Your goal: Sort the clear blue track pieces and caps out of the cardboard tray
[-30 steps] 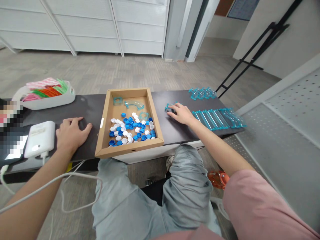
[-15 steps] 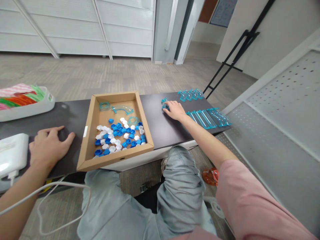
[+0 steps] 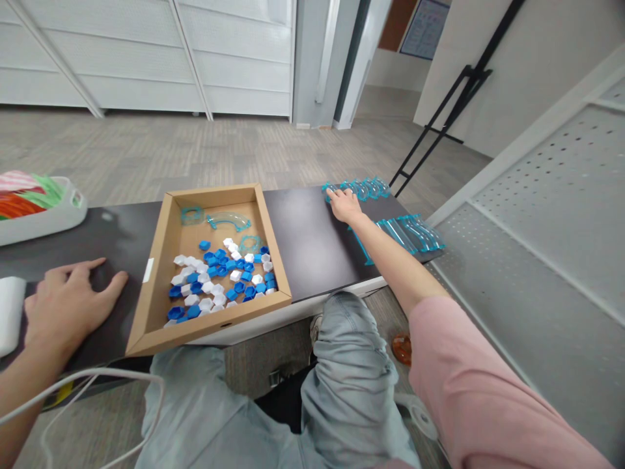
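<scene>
My left hand (image 3: pixel 71 306) lies on the dark table with its fingers spread, holding nothing, just left of the cardboard tray (image 3: pixel 155 260). At the far right part of the table, my right hand (image 3: pixel 346 207) has its fingers closed on a clear blue curved track piece (image 3: pixel 327 187), partly hidden beneath the fingertips. This piece sits at the left end of a row of similar curved pieces (image 3: pixel 374 187). Nearer to me, beside my right forearm, lies a row of straight clear blue track pieces (image 3: pixel 407 233).
In the tray are several blue and white hexagonal pieces (image 3: pixel 209 288) and a clear curved piece (image 3: pixel 229 220). A white basket (image 3: pixel 49 220) with colourful contents and a white device (image 3: pixel 10 316) stand at the left. A white cable (image 3: pixel 97 372) loops near my left forearm.
My right hand has moved away from me and right with the curved track piece, bringing it up to the row of curved pieces. The view has shifted slightly; my left hand stays on the table.
</scene>
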A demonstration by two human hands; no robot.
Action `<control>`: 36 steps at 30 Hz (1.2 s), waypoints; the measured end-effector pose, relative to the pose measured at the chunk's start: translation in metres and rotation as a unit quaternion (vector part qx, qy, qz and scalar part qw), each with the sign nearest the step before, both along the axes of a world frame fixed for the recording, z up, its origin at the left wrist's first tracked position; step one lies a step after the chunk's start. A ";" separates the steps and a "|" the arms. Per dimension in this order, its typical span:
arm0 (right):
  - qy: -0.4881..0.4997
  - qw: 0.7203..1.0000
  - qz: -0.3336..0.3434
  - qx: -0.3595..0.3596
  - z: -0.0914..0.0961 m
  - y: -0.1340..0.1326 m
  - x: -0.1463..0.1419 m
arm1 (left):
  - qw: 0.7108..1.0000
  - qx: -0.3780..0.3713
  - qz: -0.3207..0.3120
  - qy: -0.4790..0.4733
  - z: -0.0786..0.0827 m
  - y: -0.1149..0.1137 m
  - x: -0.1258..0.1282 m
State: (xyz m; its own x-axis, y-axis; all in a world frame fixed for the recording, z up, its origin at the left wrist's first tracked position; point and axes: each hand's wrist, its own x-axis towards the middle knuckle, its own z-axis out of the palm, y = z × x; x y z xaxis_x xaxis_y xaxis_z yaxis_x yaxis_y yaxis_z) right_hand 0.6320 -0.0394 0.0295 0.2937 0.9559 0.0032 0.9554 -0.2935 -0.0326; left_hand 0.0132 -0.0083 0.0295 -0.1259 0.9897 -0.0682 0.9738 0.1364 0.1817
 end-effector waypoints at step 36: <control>0.045 0.937 0.347 -0.026 0.032 0.075 -0.256 | 0.996 0.067 -0.062 -0.008 -0.010 0.003 -0.007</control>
